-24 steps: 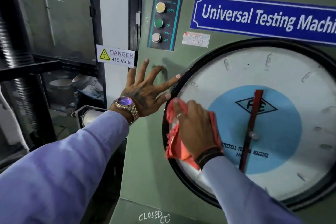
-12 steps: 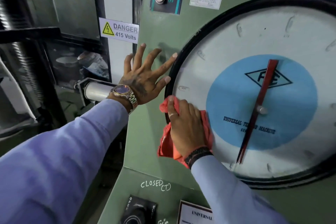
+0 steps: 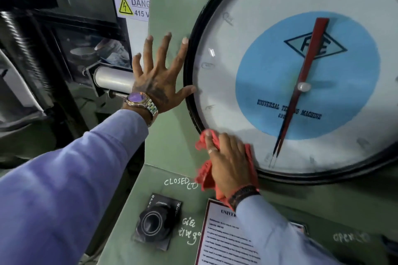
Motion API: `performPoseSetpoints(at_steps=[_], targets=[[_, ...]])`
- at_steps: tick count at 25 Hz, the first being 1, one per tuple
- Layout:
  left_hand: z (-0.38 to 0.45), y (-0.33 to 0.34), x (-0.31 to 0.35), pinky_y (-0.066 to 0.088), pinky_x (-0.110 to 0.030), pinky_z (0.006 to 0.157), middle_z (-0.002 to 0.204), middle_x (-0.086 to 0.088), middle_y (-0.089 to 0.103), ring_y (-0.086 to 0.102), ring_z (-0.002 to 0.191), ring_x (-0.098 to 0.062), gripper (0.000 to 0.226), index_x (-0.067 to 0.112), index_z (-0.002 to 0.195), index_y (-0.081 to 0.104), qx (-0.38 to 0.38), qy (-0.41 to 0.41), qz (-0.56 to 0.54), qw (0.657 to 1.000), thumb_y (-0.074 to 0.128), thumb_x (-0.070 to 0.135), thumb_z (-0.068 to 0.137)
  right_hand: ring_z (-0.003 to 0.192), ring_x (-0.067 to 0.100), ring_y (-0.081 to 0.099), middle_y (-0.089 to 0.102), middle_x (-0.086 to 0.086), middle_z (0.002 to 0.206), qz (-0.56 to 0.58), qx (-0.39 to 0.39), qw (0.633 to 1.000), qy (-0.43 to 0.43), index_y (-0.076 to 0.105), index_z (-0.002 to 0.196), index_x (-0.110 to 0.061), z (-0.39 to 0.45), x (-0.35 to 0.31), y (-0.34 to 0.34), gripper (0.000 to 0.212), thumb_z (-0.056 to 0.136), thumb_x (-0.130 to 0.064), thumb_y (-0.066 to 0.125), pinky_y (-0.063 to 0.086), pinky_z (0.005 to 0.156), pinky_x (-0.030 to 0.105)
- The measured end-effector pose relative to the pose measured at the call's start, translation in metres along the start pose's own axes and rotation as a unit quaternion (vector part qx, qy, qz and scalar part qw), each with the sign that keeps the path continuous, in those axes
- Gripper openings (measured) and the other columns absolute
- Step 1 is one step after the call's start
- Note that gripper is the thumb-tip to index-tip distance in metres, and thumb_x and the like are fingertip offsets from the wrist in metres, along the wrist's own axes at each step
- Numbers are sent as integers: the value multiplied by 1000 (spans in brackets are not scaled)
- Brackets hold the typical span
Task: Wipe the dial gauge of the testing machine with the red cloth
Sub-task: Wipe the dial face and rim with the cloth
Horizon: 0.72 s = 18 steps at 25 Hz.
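The dial gauge is a large round white face with a black rim, a blue centre disc and a red pointer, set in the green machine panel. My right hand presses the red cloth flat against the gauge's lower left edge, over the rim. My left hand lies open with fingers spread on the green panel just left of the rim, thumb touching the rim. A watch sits on that wrist.
Below the gauge, a black rotary knob and a printed notice sit on the sloped green console. A danger sign, a grey cylinder and a dark threaded column are at the left.
My right hand has slid the red cloth down along the gauge's left edge to its lower left rim. The view has tilted downward. My left hand stays flat on the panel.
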State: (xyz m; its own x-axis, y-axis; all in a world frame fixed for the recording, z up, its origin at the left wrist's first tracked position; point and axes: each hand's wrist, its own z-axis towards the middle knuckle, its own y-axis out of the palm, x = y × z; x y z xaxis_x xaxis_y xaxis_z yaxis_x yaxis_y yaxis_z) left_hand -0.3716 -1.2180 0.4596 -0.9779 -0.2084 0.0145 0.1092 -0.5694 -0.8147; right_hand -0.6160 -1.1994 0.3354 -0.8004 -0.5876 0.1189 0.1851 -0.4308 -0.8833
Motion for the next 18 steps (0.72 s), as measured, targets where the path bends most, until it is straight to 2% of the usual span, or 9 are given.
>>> performPoseSetpoints(at_steps=[2,5,6,8,11,14,18], targets=[[-8,4,11,14,-81,123,184,-9,-9,-5,166,-53,123,43,172,-5,15,28,17,999,57,94,79,118,32,60,61,9,127,-12,-41,999,5,43,165,-18,-20,6,5,74,97,-21,72,54,105,49],[-17,11,38,7,-77,126,183,-16,-5,-2,166,-52,135,41,173,1,46,80,36,995,73,91,69,116,36,57,58,11,123,14,-21,999,27,47,163,-18,1,-7,16,65,98,-13,50,50,102,52],[-19,12,47,5,-76,127,183,-16,-3,-1,166,-52,137,39,174,4,53,98,35,993,74,90,67,114,36,57,57,10,120,9,-23,999,25,47,163,-20,-3,-4,18,66,98,-13,48,50,100,52],[-23,16,70,3,-73,129,184,-15,-2,-2,167,-51,139,37,174,6,43,123,14,991,73,91,66,107,33,56,55,8,114,4,-30,999,13,46,164,-23,-31,23,26,70,97,-14,59,51,93,51],[-29,24,107,5,-68,133,182,-20,-10,-8,167,-50,139,38,174,4,13,94,-34,995,69,96,66,101,33,53,50,9,113,-9,-32,999,31,44,162,-22,-51,31,31,72,94,-15,64,50,87,53],[-38,35,137,9,-74,130,181,-22,-13,-11,164,-56,140,40,174,3,5,62,-62,996,66,98,64,104,36,56,54,14,117,13,4,1000,22,48,159,-20,-32,20,39,65,95,-17,60,50,89,52],[-45,39,157,10,-81,127,181,-18,-16,-13,164,-57,142,45,172,-3,-10,68,-54,996,70,97,62,103,35,54,50,11,113,-12,-38,999,9,39,165,-26,-80,72,38,75,94,-19,61,53,89,54]])
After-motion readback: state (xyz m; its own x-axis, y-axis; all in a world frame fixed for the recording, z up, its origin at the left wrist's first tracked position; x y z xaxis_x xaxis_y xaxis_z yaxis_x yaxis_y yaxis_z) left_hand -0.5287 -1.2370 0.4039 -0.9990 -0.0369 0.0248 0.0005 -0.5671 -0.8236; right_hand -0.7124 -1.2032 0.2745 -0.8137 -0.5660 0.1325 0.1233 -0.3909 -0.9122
